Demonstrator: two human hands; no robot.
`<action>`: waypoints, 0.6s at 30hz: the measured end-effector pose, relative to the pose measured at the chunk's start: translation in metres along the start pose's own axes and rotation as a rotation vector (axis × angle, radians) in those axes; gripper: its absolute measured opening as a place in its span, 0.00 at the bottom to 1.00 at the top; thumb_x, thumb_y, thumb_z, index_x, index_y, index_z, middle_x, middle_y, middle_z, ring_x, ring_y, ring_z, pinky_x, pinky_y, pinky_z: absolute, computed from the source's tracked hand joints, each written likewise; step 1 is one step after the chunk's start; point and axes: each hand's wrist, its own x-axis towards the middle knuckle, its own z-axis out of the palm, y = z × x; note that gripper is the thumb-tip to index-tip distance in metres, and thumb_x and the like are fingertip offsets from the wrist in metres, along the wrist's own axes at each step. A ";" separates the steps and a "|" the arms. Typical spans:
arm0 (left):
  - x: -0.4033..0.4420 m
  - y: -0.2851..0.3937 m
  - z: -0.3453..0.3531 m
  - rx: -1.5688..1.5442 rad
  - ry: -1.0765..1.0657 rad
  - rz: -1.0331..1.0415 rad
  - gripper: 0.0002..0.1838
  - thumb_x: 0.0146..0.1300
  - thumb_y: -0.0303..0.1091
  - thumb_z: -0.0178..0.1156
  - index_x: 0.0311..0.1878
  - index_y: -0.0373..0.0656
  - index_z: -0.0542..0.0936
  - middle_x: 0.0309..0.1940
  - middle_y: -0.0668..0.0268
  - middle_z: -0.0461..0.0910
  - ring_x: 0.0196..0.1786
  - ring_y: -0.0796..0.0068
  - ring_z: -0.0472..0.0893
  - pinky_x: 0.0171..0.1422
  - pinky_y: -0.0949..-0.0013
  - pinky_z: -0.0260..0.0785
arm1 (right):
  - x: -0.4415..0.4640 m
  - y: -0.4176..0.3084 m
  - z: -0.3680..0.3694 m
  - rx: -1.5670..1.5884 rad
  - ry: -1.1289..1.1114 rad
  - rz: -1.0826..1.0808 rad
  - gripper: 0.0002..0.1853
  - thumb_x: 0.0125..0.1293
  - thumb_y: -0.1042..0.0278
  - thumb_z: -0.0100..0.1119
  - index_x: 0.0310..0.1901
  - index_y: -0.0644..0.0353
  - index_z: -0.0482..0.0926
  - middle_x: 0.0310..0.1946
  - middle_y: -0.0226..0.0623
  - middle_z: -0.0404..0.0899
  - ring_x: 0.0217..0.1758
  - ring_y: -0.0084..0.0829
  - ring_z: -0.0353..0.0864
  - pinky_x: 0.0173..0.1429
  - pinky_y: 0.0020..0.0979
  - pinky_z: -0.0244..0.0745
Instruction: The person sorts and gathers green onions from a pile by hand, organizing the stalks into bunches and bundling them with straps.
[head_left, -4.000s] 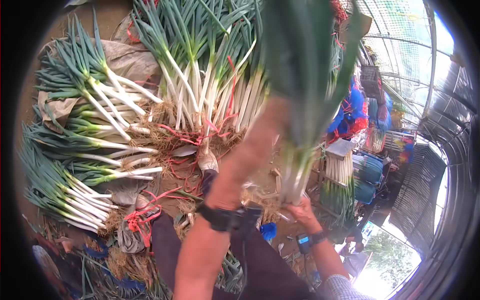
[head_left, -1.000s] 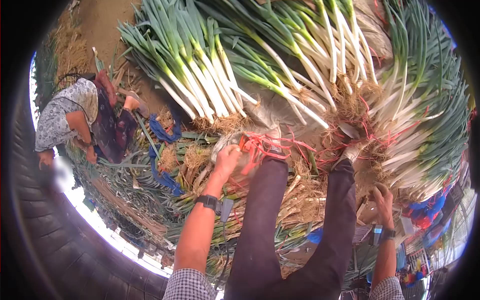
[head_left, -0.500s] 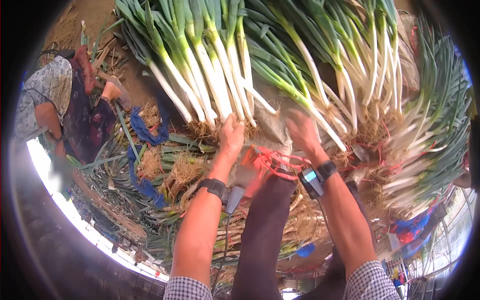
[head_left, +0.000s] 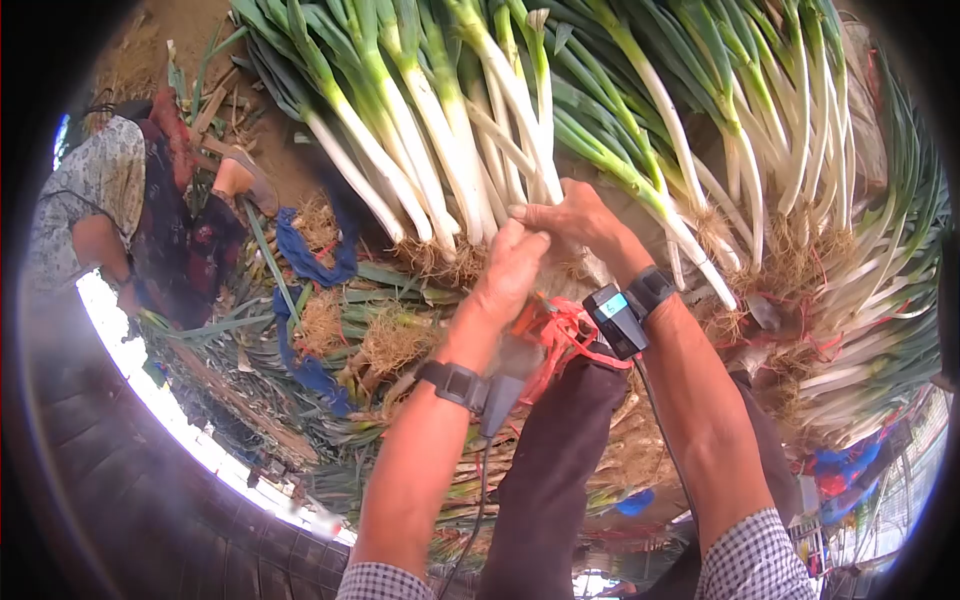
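A row of long green onions [head_left: 445,150] lies with white stems and rooty ends toward me. My right hand [head_left: 585,222] is closed round the lower end of one green onion [head_left: 515,95] on top of the row, its thumb pointing left. Just below and left, my left hand [head_left: 508,272] has its fingers curled in against the right thumb, beside the row's roots; what it pinches is hidden. Red plastic ties [head_left: 562,335] hang over my knee below the hands.
More green onions [head_left: 800,130] lie at the right, with another pile [head_left: 860,320] at the far right. Loose leaves, roots and a blue cloth strip [head_left: 305,262] cover the ground at left. Another person [head_left: 110,190] sits at the far left. Cables run from my wrist devices.
My right hand has moved left onto a green onion's lower end. My left hand has shifted right, and the two now meet. The whole view has shifted somewhat.
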 end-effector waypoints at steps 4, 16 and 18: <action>-0.010 0.019 0.026 -0.097 -0.006 0.029 0.19 0.75 0.31 0.49 0.64 0.32 0.71 0.57 0.58 0.77 0.58 0.68 0.79 0.64 0.62 0.74 | 0.001 0.003 -0.011 0.143 -0.046 -0.045 0.30 0.55 0.51 0.78 0.42 0.76 0.81 0.36 0.44 0.84 0.38 0.29 0.82 0.41 0.34 0.78; -0.099 -0.024 -0.002 0.001 0.199 -0.188 0.31 0.76 0.45 0.55 0.71 0.28 0.65 0.64 0.44 0.75 0.62 0.53 0.79 0.69 0.56 0.71 | -0.132 0.024 -0.062 0.057 -0.227 0.027 0.17 0.63 0.59 0.66 0.43 0.66 0.83 0.24 0.32 0.78 0.22 0.22 0.74 0.24 0.29 0.69; -0.100 -0.018 0.029 -0.276 0.194 -0.233 0.27 0.80 0.49 0.47 0.64 0.32 0.69 0.60 0.47 0.76 0.59 0.56 0.80 0.65 0.58 0.74 | -0.184 0.013 -0.070 0.173 -0.290 0.178 0.16 0.64 0.60 0.66 0.45 0.66 0.84 0.27 0.29 0.80 0.27 0.20 0.75 0.30 0.27 0.72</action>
